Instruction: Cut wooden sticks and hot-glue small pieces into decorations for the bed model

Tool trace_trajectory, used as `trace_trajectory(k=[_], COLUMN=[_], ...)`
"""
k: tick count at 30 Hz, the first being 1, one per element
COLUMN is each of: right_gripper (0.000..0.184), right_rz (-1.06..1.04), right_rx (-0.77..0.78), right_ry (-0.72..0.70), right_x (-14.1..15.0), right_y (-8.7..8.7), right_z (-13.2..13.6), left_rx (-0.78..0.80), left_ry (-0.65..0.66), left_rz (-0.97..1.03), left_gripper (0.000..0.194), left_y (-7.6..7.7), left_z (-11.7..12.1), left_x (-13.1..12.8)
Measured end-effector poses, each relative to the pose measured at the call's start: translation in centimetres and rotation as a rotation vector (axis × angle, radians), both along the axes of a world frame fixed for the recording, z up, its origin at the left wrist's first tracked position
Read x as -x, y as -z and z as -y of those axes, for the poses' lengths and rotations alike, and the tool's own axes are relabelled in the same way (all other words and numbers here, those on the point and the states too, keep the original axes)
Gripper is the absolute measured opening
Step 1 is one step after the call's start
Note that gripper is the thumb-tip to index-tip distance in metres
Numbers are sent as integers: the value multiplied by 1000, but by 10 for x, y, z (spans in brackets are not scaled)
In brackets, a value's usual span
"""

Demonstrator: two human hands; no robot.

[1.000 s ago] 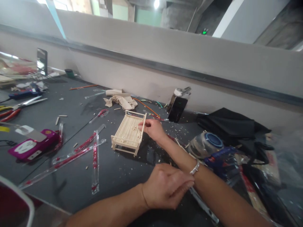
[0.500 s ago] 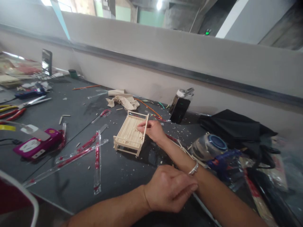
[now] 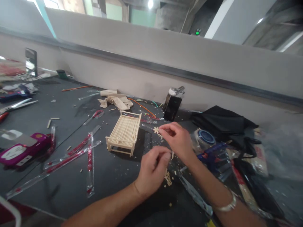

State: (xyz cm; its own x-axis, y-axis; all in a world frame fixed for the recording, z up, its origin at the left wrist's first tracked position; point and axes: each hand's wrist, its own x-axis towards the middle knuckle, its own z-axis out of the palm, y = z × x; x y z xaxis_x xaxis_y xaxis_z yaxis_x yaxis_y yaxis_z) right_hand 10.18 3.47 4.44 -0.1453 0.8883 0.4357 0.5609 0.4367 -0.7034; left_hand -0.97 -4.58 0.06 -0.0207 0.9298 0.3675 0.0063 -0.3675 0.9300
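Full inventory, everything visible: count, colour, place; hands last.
Stick bed: 1, pale, centre
Flower piece: 1, pale, right of bed
Wood bits: many, pale, scattered
Wrapped sticks: several, red, left of bed
Crumpled cloth: 1, beige, behind bed
Phones: 2, dark, rear
Power strip: 1, magenta, left
Rods: 2, orange, rear
Jar: 1, clear, blue-lidded, right
Fabric heap: 1, black, right
Table: 1, grey, underneath
Wall: 1, grey, rear
Other clutter: uncountable, mixed, both sides
Bracelet: 1, silver, lower right
Left hand: 1, bare, below centre
Right hand: 1, bare, holding flower piece
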Motion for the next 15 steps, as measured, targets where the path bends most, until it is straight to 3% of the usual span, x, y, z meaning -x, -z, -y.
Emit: trace_trajectory(k=[3, 7, 15], right_gripper=[6, 3, 6], right_rz=[57, 74, 81], right_rx=[-167, -283, -401], right_ry=[167, 259, 211], right_x=[-20, -27, -21], right_y=[-2, 8, 23], right_z=[36, 68, 71], left_rx=[241, 374, 400], left_ry=[35, 205, 293], left_rz=[291, 487, 534], left_gripper=[18, 25, 19], left_y=[-1, -2, -4], left_z=[-7, -13, -14], left_x=[-3, -6, -4])
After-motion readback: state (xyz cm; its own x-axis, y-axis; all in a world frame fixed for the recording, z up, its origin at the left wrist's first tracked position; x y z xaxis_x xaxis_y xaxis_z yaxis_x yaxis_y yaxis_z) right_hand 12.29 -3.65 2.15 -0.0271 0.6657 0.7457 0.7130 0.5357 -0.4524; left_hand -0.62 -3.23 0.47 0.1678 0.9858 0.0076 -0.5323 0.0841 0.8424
